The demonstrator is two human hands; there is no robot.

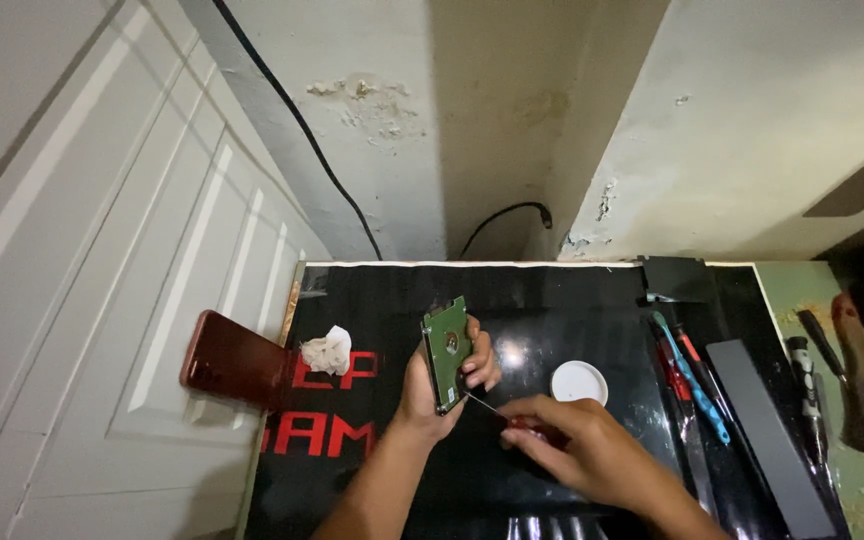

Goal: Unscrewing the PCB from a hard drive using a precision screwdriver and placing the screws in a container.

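Lying near the hands are a white lid [579, 382] and tissue [327, 351]; left hand [430, 390] is gripping an upright drive [446, 354], right hand [572, 450] is pinching a screwdriver [512, 418] against it.

Green matt circuit board [446, 345] in metal casing; glossy black tabletop [542, 310]; crumpled white tissue [327, 352].

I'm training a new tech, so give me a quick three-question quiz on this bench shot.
1. True or false: the left hand holds the drive up on edge.
2. The white lid lies where? A) left of the drive B) right of the drive C) on the phone
3. What does the right hand hold against the drive?

Key: 1 true. 2 B. 3 a thin screwdriver.
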